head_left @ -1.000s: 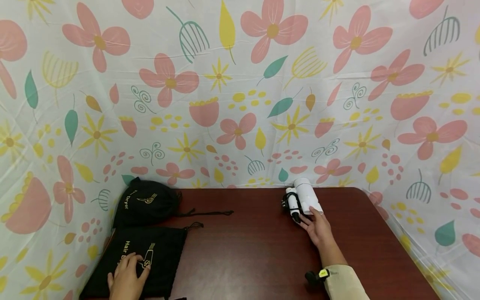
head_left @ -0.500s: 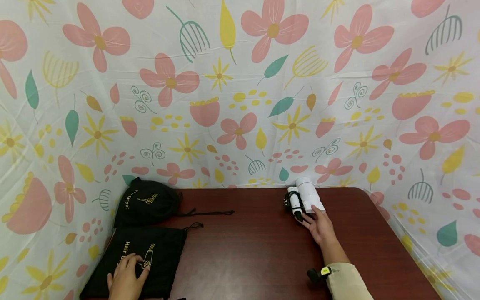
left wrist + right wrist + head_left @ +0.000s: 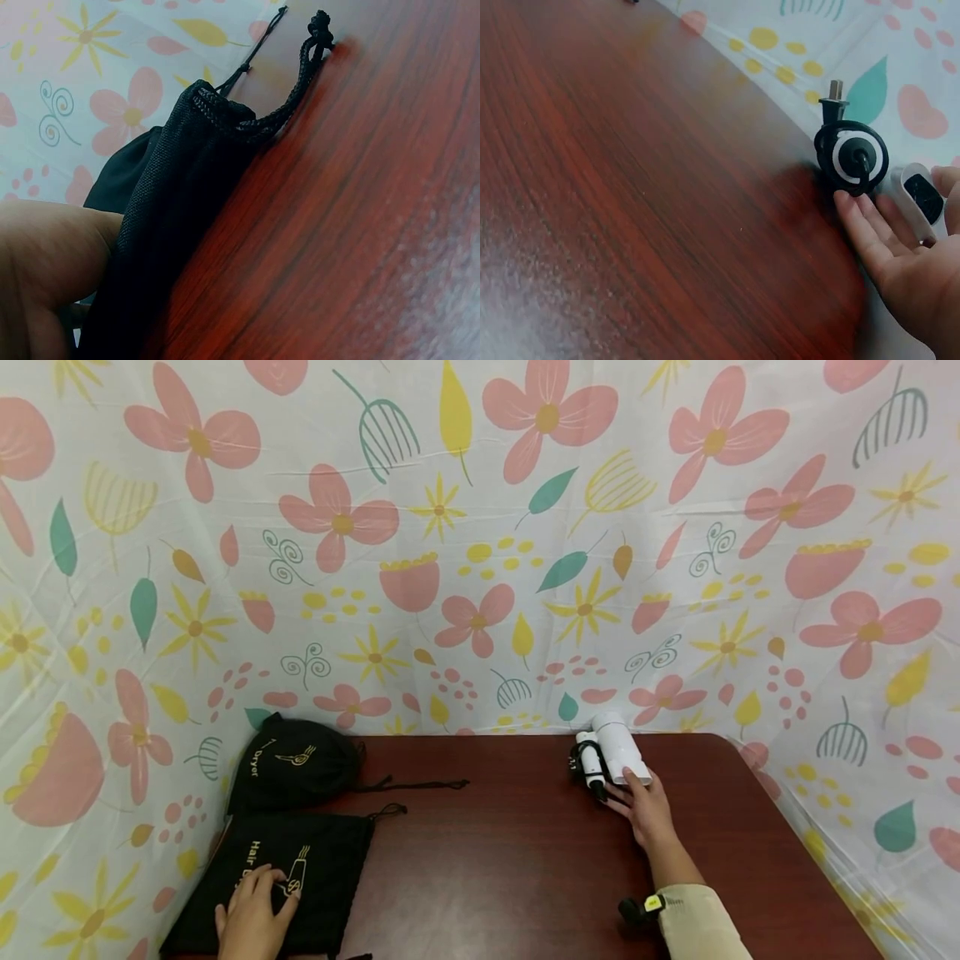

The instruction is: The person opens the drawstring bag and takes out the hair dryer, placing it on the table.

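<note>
A white hair dryer, its black cord wound round the handle, lies near the table's back edge. My right hand holds its near end, the thumb over the barrel and the other fingers reaching toward the handle end. In the right wrist view the plug and the barrel's dark end grille show. My left hand rests with loosely bent fingers on a flat black drawstring bag lettered in gold. Seen from the left wrist, the bag's corded opening lies beyond the fingers.
Behind the flat bag sits a rounder black drawstring bag, its cord stretched across the dark red wooden table. A flower-printed cloth stands close along the back and both sides.
My right hand has shifted slightly to the right, and the hair dryer has slid a little with it. The left hand stays on the flat bag.
</note>
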The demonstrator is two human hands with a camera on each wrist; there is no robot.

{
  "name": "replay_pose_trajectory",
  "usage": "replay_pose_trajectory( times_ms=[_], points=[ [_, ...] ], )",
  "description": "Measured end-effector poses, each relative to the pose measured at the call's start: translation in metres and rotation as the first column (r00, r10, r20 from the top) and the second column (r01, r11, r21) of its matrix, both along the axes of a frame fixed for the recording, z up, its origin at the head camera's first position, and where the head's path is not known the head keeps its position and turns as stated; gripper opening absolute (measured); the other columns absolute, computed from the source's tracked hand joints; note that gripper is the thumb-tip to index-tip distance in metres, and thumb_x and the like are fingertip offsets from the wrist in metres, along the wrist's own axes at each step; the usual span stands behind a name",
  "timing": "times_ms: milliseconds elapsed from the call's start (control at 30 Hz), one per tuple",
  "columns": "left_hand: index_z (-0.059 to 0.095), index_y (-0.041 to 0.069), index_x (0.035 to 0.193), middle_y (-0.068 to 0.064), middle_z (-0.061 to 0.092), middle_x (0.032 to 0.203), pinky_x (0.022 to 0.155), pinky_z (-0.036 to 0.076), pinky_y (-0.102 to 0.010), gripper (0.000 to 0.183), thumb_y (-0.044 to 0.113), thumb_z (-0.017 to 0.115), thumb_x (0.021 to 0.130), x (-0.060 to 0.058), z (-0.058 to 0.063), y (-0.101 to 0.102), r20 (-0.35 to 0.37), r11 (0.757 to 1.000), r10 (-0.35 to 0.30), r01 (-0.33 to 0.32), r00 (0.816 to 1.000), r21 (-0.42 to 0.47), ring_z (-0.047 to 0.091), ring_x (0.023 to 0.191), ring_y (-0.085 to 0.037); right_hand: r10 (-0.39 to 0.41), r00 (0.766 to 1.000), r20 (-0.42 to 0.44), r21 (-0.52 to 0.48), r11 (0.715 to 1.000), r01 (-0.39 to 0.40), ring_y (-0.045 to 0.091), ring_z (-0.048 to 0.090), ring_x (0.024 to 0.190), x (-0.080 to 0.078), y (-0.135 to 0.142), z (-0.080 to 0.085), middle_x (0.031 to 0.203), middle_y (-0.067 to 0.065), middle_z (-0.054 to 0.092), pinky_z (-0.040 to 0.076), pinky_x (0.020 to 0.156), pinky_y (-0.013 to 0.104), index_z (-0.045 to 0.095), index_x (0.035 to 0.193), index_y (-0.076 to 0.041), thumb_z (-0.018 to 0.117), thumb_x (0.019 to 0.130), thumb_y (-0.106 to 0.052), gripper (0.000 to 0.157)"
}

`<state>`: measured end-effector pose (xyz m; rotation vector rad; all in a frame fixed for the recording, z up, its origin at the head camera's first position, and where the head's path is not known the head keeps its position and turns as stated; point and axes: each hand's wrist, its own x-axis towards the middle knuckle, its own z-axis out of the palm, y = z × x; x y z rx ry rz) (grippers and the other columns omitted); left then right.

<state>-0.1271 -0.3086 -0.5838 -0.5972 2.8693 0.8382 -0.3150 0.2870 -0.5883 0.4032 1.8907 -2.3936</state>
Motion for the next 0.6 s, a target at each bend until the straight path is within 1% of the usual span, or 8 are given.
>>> replay_pose_trajectory(
  times_ms=[133,200,300,367,433,467,533,600],
  points=[
    [0.057,0.004,0.122,-0.029,0.038,0.148,0.103,0.01,-0.083,0.048,0.04,0.069,0.093,-0.0005,-0.0003,0.0,-0.003,1.0,0.0,0.0,1.0,-0.004,0.026,0.137,-0.058,0.006,0.998,-0.068,0.085,0.996,0.0,0.003,0.071,0.093,-0.0008,0.0003,-0.0035,0.14,0.011,0.039,0.06,0.086,0.029,0.004,0.162,-0.014,0.049,0.105,-0.039,0.076],
    [0.057,0.004,0.122,-0.029,0.038,0.149,0.103,0.01,-0.083,0.047,0.039,0.069,0.093,-0.0004,-0.0007,0.0,-0.004,1.0,0.0,0.0,1.0,-0.004,0.026,0.137,-0.058,-0.006,0.995,-0.097,0.131,0.991,0.019,0.002,0.07,0.091,-0.0004,-0.0001,-0.005,0.141,0.014,0.039,0.06,0.086,0.028,0.006,0.161,-0.012,0.048,0.106,-0.036,0.073],
    [0.056,0.005,0.122,-0.028,0.038,0.149,0.103,0.009,-0.083,0.047,0.04,0.069,0.093,-0.0003,-0.0011,0.0002,-0.007,1.0,-0.004,0.004,1.0,-0.004,0.026,0.138,-0.057,-0.034,0.993,-0.109,0.209,0.976,0.057,-0.003,0.067,0.09,0.0008,-0.0011,-0.0067,0.146,0.019,0.036,0.059,0.086,0.024,0.004,0.162,-0.012,0.047,0.106,-0.036,0.074],
    [0.056,0.005,0.122,-0.028,0.038,0.149,0.103,0.009,-0.083,0.046,0.039,0.069,0.093,-0.0003,-0.0012,0.0004,-0.01,1.0,-0.007,0.007,1.0,-0.004,0.026,0.138,-0.057,-0.058,0.992,-0.109,0.248,0.965,0.083,-0.003,0.064,0.093,0.0013,-0.0018,-0.0072,0.151,0.022,0.032,0.058,0.087,0.021,0.003,0.162,-0.012,0.048,0.106,-0.036,0.076],
    [0.056,0.005,0.122,-0.028,0.037,0.149,0.104,0.009,-0.083,0.046,0.039,0.069,0.093,-0.0003,-0.0011,0.0006,-0.013,1.0,-0.007,0.007,1.0,-0.002,0.026,0.138,-0.057,-0.069,0.993,-0.1,0.28,0.955,0.095,0.001,0.062,0.103,0.0016,-0.0022,-0.007,0.157,0.023,0.026,0.056,0.09,0.019,0.001,0.163,-0.013,0.049,0.106,-0.037,0.079],
    [0.056,0.005,0.123,-0.028,0.037,0.149,0.104,0.008,-0.083,0.046,0.038,0.069,0.093,-0.0004,-0.0011,0.0007,-0.014,1.0,-0.007,0.007,1.0,-0.001,0.025,0.138,-0.057,-0.071,0.993,-0.097,0.297,0.95,0.098,0.008,0.061,0.111,0.0017,-0.0021,-0.007,0.159,0.023,0.024,0.055,0.094,0.02,0.001,0.163,-0.012,0.05,0.105,-0.037,0.08],
    [0.056,0.004,0.123,-0.028,0.037,0.149,0.104,0.008,-0.084,0.047,0.038,0.069,0.093,-0.0005,-0.0009,0.0008,-0.015,1.0,-0.006,0.006,1.0,0.001,0.025,0.138,-0.058,-0.065,0.995,-0.077,0.357,0.93,0.089,0.019,0.053,0.126,0.0025,-0.0015,-0.0061,0.163,0.022,0.021,0.051,0.103,0.026,0.0,0.163,-0.013,0.054,0.103,-0.039,0.085],
    [0.056,0.004,0.123,-0.029,0.037,0.149,0.104,0.008,-0.084,0.047,0.038,0.068,0.094,-0.0006,-0.0009,0.0008,-0.014,1.0,-0.006,0.006,1.0,0.0,0.025,0.138,-0.058,-0.05,0.997,-0.052,0.429,0.901,0.068,0.03,0.04,0.14,0.0036,-0.0002,-0.0051,0.165,0.02,0.018,0.042,0.114,0.036,0.0,0.163,-0.013,0.059,0.101,-0.042,0.091]
  ],
)
